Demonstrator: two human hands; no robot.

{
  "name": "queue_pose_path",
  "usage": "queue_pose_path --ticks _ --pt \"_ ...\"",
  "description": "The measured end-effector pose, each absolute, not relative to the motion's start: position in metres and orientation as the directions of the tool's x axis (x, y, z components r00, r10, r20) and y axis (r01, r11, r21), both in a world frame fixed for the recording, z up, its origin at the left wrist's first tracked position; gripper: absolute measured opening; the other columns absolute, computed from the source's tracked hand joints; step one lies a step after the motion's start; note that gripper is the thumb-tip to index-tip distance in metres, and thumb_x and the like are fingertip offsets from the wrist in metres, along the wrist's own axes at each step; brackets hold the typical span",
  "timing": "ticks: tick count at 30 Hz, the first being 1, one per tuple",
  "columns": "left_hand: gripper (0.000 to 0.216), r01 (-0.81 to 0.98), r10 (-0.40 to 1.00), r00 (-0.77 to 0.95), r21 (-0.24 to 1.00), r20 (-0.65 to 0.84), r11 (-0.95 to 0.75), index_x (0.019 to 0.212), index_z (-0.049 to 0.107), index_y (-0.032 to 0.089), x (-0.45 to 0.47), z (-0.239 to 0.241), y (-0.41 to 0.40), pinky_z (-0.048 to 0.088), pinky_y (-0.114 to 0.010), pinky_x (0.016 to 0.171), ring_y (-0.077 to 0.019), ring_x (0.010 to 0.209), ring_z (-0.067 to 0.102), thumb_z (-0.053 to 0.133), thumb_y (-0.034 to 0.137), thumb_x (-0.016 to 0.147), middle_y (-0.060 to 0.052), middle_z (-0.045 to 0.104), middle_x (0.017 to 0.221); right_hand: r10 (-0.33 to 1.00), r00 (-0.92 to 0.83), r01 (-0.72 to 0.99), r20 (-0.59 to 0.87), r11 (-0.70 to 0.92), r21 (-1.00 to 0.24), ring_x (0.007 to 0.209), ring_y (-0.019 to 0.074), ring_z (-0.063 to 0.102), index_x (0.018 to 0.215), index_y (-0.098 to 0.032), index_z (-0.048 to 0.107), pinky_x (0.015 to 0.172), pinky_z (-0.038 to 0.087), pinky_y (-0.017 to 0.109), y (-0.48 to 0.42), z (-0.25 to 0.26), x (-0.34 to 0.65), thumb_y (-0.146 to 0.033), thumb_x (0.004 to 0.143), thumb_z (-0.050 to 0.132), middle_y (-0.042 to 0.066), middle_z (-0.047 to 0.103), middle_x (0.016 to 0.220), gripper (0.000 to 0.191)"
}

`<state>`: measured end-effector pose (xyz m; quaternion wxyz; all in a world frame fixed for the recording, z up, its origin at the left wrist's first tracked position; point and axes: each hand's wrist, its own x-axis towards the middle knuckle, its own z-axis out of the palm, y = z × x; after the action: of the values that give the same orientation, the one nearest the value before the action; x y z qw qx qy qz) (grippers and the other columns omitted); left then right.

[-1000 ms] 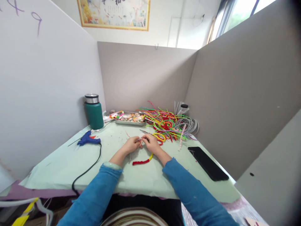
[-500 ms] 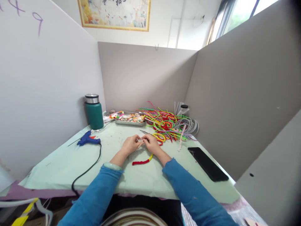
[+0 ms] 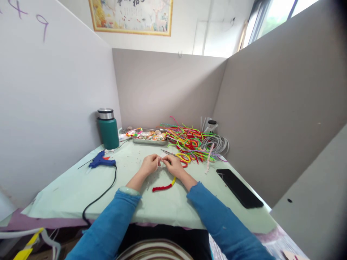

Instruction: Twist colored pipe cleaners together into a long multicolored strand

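Observation:
Over the middle of the table, my left hand [image 3: 150,164] and my right hand [image 3: 173,166] meet fingertip to fingertip. Both have their fingers pinched together around something small and pale that I cannot make out. Below my right hand lies a pipe cleaner strip [image 3: 162,188], red with a yellow end, partly hidden by that hand. Scissors [image 3: 184,157] with yellow and red handles rest just beyond my right hand, their blades pointing left.
A blue glue gun [image 3: 102,160] with a black cord lies at left, before a green bottle [image 3: 108,131]. Behind are a metal tray [image 3: 150,142] of small pieces and a heap of coloured pipe cleaners [image 3: 187,139]. At right are a grey coil [image 3: 221,145] and a black phone [image 3: 240,188].
The fingers of both hands have shifted slightly, with the left fingertips turned more upright. The pipe cleaner strip, scissors and other things stay where they were.

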<state>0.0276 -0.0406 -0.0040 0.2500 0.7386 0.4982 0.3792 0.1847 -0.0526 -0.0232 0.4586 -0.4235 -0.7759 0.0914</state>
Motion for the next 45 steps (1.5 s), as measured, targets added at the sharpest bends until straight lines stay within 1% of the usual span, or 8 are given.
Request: queue_pose_path --ticks 9,20,24,28,35,39,42,45 --pt "0.04 0.521 0.954 0.211 0.802 0.212 -0.293 0.053 0.053 0.016 0.026 -0.011 -0.033 0.029 -0.022 0.045 -0.0103 0.041 0.041 0.043 0.049 0.075 0.004 0.04 0.036 0.738 -0.234 0.614 0.633 0.617 -0.493 0.065 0.0125 0.053 0.076 -0.018 0.059 0.062 0.037 0.023 -0.059 -0.02 0.182 -0.028 0.082 0.049 0.001 0.062 0.073 0.016" --pt "0.046 0.476 0.967 0.199 0.846 0.162 -0.24 0.058 0.059 0.013 0.025 -0.004 -0.037 0.026 -0.021 0.042 -0.0079 0.038 0.036 0.048 0.057 0.069 0.004 0.041 0.038 0.75 -0.217 0.65 0.625 0.589 -0.481 0.061 0.0123 0.051 0.07 -0.018 0.057 0.058 0.036 0.022 -0.058 -0.021 0.18 -0.021 0.079 0.048 0.0 0.06 0.067 0.013" --pt "0.047 0.398 0.972 0.103 0.887 0.21 -0.234 0.061 0.06 0.012 0.022 0.0 -0.038 0.024 -0.02 0.042 -0.0066 0.041 0.034 0.057 0.059 0.06 0.005 0.042 0.042 0.765 -0.205 0.649 0.61 0.573 -0.5 0.063 0.013 0.053 0.071 -0.018 0.057 0.06 0.037 0.023 -0.057 -0.021 0.183 -0.023 0.079 0.048 0.001 0.062 0.069 0.013" --pt "0.05 0.277 0.977 0.126 0.939 0.173 -0.202 0.065 0.063 0.011 0.023 0.005 -0.042 0.023 -0.02 0.042 -0.0062 0.042 0.031 0.057 0.06 0.061 0.004 0.042 0.043 0.771 -0.213 0.639 0.601 0.575 -0.511 0.064 0.013 0.054 0.072 -0.018 0.057 0.06 0.037 0.023 -0.057 -0.021 0.184 -0.023 0.079 0.048 0.001 0.063 0.07 0.013" --pt "0.059 0.219 0.973 0.201 0.962 0.117 -0.161 0.08 0.069 0.008 0.026 0.007 -0.045 0.034 -0.022 0.051 -0.0132 0.06 0.051 0.055 0.063 0.062 -0.007 0.064 0.068 0.776 -0.211 0.642 0.594 0.569 -0.515 0.063 0.0124 0.054 0.071 -0.018 0.057 0.061 0.038 0.023 -0.055 -0.023 0.184 -0.021 0.078 0.049 0.0 0.063 0.07 0.011" --pt "0.061 0.197 0.966 0.234 0.967 0.112 -0.16 0.084 0.07 0.008 0.025 0.007 -0.044 0.039 -0.025 0.057 -0.0164 0.069 0.055 0.056 0.063 0.062 -0.012 0.067 0.083 0.783 -0.208 0.636 0.586 0.564 -0.527 0.063 0.0124 0.054 0.071 -0.018 0.057 0.061 0.038 0.023 -0.055 -0.023 0.184 -0.021 0.078 0.05 0.0 0.063 0.07 0.011" --pt "0.061 0.175 0.956 0.249 0.963 0.158 -0.205 0.086 0.069 0.008 0.023 0.006 -0.043 0.042 -0.026 0.061 -0.0172 0.073 0.056 0.047 0.063 0.07 -0.014 0.066 0.091 0.784 -0.209 0.627 0.585 0.566 -0.535 0.063 0.0125 0.054 0.073 -0.018 0.059 0.061 0.038 0.023 -0.055 -0.023 0.184 -0.022 0.079 0.05 0.001 0.064 0.071 0.011" --pt "0.056 0.259 0.937 0.265 0.919 0.228 -0.297 0.084 0.069 0.01 0.022 0.005 -0.04 0.043 -0.026 0.061 -0.0178 0.075 0.056 0.043 0.059 0.075 -0.013 0.065 0.09 0.778 -0.22 0.619 0.589 0.578 -0.532 0.064 0.0129 0.055 0.073 -0.018 0.059 0.061 0.039 0.023 -0.055 -0.024 0.184 -0.021 0.078 0.05 0.001 0.064 0.071 0.011"
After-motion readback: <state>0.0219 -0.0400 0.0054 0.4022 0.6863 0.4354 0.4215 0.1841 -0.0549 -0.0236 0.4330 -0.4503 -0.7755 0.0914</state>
